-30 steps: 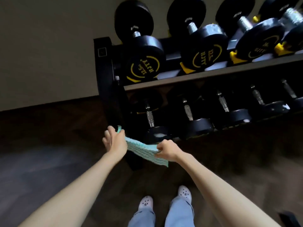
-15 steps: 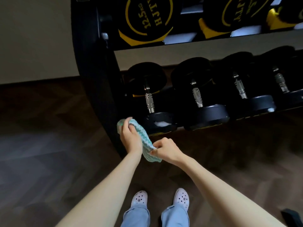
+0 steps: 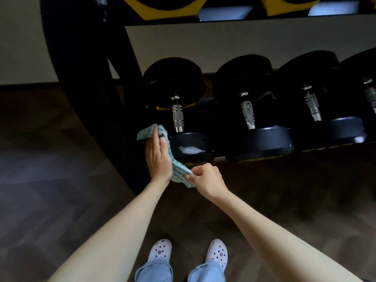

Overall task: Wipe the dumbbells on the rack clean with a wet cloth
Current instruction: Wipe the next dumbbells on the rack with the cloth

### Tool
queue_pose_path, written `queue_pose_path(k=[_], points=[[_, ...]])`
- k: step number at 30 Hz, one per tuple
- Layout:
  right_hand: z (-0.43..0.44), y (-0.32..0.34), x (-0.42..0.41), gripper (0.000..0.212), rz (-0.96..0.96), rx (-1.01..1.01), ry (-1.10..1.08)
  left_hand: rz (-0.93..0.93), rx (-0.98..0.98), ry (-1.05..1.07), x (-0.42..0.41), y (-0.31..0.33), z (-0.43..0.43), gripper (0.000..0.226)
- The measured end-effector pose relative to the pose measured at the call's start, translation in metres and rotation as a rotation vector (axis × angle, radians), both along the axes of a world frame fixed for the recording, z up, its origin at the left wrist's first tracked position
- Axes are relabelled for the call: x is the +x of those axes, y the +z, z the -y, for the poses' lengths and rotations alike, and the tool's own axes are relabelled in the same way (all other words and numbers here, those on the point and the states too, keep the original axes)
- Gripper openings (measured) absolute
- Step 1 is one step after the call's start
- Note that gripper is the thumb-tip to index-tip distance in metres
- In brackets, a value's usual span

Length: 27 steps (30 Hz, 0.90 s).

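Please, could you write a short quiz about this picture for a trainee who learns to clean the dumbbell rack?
1. True or false: the right hand pinches the lower end of the cloth.
2. The left hand presses the cloth against which one on the lower shelf? A. leftmost B. middle C. rightmost
3. Fill in: the dumbbell handles are ____ coloured.
Key: 1 true; 2 A, the leftmost dumbbell; 3 silver.
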State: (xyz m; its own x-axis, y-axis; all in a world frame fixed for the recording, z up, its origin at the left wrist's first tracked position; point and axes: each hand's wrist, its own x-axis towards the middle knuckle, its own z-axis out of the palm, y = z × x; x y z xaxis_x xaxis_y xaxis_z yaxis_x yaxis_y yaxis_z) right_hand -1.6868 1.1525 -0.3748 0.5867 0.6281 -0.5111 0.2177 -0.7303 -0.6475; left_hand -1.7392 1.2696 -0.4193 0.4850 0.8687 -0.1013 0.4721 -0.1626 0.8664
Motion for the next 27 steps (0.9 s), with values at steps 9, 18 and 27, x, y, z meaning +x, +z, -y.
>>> queue_pose_path(k=[9, 18, 27], points=[[0.033, -0.010, 0.016, 0.022, -0.094, 0.113, -0.116, -0.153, 0.397, -0.335, 0.025, 0.019, 0.021, 0.063], [0.053, -0.017, 0.044, 0.024, -0.214, 0.098, -0.248, -0.579, 0.706, -0.838, 0.064, 0.029, 0.044, 0.067], [0.076, -0.018, 0.050, 0.023, -0.355, 0.054, -0.352, -0.763, 0.798, -1.140, 0.084, 0.030, 0.062, 0.027]])
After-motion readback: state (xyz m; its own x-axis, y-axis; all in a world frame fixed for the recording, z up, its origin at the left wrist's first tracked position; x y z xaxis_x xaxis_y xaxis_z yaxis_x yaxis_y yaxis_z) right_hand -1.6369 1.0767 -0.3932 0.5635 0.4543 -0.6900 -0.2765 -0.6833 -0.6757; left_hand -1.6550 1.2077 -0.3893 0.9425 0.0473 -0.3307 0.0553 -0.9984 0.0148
